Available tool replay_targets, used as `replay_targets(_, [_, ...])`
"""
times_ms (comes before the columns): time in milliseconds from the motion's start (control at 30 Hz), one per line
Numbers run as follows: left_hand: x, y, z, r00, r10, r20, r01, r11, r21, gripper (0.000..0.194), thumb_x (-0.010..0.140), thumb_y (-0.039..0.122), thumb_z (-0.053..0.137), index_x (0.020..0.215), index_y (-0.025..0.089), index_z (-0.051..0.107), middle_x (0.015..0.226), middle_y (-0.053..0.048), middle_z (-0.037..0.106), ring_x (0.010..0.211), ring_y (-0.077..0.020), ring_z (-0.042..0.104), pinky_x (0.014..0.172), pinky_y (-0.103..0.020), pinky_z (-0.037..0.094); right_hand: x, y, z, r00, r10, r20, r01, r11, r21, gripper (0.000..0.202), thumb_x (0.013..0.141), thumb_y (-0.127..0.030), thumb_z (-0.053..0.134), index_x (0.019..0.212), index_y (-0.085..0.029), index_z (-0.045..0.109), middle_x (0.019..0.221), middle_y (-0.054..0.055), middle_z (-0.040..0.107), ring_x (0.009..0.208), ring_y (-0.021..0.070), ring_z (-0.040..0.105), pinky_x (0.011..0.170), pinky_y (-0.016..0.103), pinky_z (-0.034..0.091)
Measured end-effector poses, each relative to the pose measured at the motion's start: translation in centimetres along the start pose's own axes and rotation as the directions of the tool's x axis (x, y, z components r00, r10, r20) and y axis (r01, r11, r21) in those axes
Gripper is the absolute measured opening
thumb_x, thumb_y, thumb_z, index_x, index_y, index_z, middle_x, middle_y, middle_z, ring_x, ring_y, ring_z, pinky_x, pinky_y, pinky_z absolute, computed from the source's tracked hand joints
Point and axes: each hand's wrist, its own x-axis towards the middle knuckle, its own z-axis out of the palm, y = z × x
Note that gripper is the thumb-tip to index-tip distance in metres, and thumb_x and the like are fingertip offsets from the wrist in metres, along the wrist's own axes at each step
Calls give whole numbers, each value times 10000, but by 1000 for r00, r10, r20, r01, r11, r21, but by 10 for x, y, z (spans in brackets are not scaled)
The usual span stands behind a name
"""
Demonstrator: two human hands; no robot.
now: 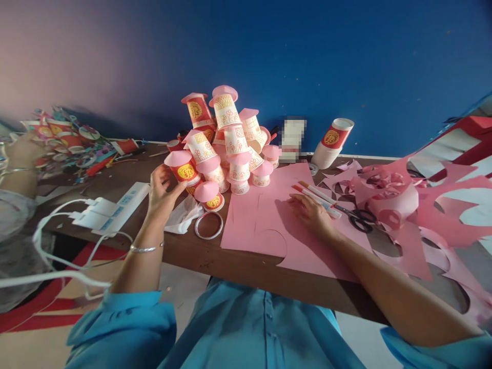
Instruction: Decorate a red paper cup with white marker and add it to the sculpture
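Observation:
My left hand [164,190] is curled around the lower left side of a red paper cup [185,172] with a yellow emblem and a pink cone-shaped paper roof. That cup belongs to a cluster of upside-down paper cups, many of them white with drawn flowers and windows, such as the white cup [236,139]. A shorter roofed cup [208,192] stands just to its right. My right hand [312,216] lies with its fingers extended on the pink paper sheets [265,230], beside some markers [313,193]. Black-handled scissors [361,220] rest to the right of it.
A roll of tape [208,225] and crumpled clear plastic [183,216] lie near the front. A white power strip [123,207] with cables is at left. Stacked cups [332,141] stand near the blue wall. Pink paper scraps [407,205] cover the right. Another person's hand [25,151] is far left.

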Motion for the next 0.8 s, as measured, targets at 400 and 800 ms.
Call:
replay_targets(400, [-121,116,65,665,658,354,-688,724,-53,152,984,197,694,1092,303,678,963,-9,744,894,-221,725,864,-417,631,3,-5,4,996,-73,-46,71,997,-33,273,976,-182,621,1165,-273,796,1195,98,805,1204,308,757,1101,508,620])
replay_targets(800, [-110,133,203,508,503,699,-604,787,-128,362,949,154,677,1296,255,676,1333,-118,755,1282,-330,721,1136,-557,608,8,0,-4,988,-99,-117,94,995,-42,250,984,-129,596,1097,-253,782,1218,116,782,1438,304,646,1135,479,598])
